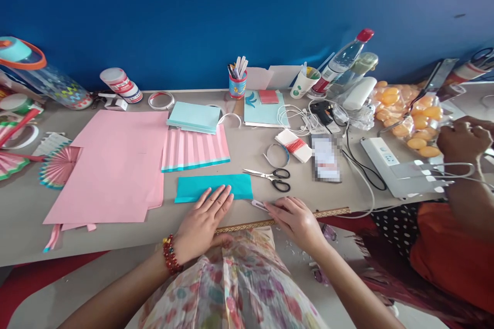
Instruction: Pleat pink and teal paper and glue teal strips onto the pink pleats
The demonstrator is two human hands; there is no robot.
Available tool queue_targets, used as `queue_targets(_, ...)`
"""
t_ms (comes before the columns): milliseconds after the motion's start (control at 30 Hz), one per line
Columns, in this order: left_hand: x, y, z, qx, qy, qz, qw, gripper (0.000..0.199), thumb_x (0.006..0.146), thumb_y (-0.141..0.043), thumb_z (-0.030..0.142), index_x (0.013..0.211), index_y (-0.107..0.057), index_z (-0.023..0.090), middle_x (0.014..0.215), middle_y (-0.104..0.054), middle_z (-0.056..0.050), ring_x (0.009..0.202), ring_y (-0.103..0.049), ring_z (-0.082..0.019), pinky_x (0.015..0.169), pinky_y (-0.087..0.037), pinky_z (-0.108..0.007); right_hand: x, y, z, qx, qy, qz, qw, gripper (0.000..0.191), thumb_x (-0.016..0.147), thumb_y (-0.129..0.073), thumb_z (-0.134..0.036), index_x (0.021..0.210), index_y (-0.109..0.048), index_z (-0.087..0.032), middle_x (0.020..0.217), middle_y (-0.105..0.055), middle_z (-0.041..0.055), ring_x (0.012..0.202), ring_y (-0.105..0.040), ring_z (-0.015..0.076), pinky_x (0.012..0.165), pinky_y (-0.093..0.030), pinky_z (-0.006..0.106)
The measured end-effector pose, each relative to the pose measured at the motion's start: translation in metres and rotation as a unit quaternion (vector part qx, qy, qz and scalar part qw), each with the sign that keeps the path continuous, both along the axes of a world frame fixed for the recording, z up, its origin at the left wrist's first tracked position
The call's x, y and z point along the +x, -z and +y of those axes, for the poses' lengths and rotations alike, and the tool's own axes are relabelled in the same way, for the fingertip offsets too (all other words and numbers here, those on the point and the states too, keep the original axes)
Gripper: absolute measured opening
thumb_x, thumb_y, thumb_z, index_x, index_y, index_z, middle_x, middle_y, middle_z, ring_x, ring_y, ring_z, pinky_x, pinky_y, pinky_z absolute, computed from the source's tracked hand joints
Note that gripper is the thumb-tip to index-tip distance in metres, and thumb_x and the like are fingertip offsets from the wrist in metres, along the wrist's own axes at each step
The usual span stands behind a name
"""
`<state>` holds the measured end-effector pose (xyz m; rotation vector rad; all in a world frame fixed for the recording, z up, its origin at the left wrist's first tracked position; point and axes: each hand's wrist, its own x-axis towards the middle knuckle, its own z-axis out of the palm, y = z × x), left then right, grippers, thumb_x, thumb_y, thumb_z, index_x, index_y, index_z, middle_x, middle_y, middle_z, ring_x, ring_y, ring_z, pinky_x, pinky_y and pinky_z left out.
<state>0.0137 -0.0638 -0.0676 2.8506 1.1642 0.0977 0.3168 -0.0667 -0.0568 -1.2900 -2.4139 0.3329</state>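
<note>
My left hand [206, 221] lies flat with its fingers stretched over a teal paper strip [189, 190] near the table's front edge. To its right, my right hand [295, 218] has its fingers closed on the end of a small pale cutter [259, 205], whose tip points left toward the strip. Black-handled scissors [278, 179] lie just behind the cutter, blades pointing left. Behind the strip is a pleated pink and white paper [196, 151] with a teal edge, partly under light blue sheets [195, 115]. Large pink sheets [111, 175] spread out on the left.
Around the table [247, 157] stand a pen cup [237, 85], a paper cup [303, 85] and a bottle [341, 64]. Thread on a card [294, 146], a phone [326, 159] and a power strip [397, 167] lie rightward. Another person's hand [465, 139] is at far right.
</note>
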Motion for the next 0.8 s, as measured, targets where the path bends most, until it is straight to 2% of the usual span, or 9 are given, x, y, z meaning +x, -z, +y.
queue_targets(800,0.001,-0.002,0.000,0.007,-0.002,-0.008,1.000,0.092,0.090,-0.029,0.074,0.156,-0.017,0.011,0.161,-0.020,-0.013,0.149,-0.020,-0.029,0.121,-0.014,-0.048,-0.013,0.004,0.001,-0.001,-0.011,0.011,1.000,0.026,0.097,-0.052,-0.021,0.116,-0.069,-0.022,0.086,-0.064,0.0064,0.076,-0.052,0.0176,0.071,-0.041,0.031)
